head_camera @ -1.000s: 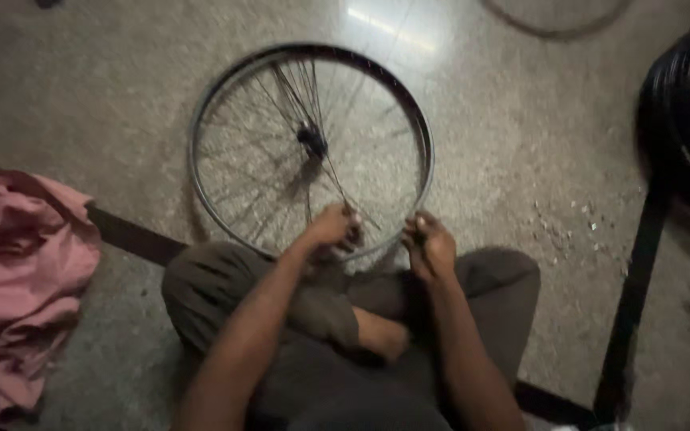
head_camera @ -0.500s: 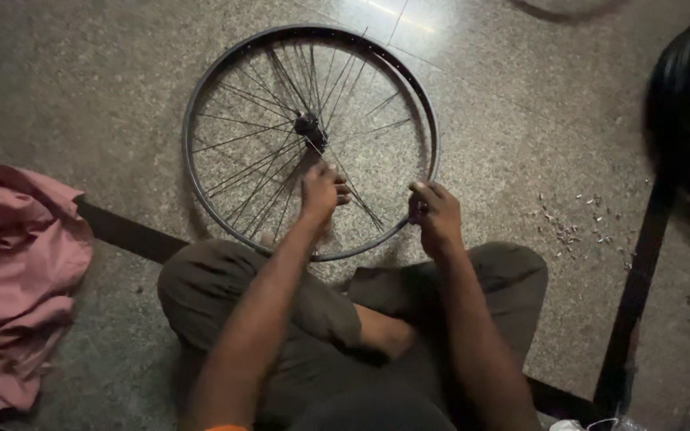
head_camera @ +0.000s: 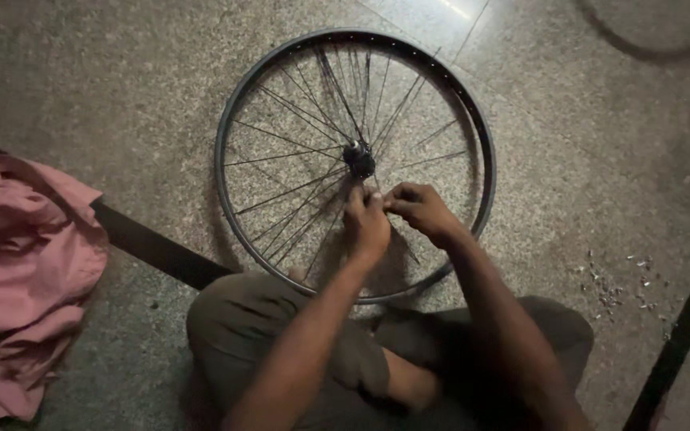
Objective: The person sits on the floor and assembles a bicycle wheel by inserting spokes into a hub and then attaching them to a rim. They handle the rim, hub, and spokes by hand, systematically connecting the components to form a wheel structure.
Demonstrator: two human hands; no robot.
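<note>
A bare bicycle wheel rim (head_camera: 233, 104) lies flat on the speckled stone floor in front of my crossed legs, with thin spokes running to a dark hub (head_camera: 358, 158). My left hand (head_camera: 367, 223) and my right hand (head_camera: 421, 209) meet just below the hub, fingers pinched together on the spokes there. Which single spoke each hand grips is too small to tell.
A crumpled pink cloth (head_camera: 21, 279) lies at the left. A dark strip (head_camera: 161, 251) crosses the floor beside it. Small metal bits (head_camera: 616, 279) are scattered at the right, near a dark bar (head_camera: 680, 343). Part of another hoop (head_camera: 648, 40) shows at the top right.
Both hands have moved from the near edge of the rim inward to the spokes just below the hub, and have come together. The view has shifted closer to the wheel.
</note>
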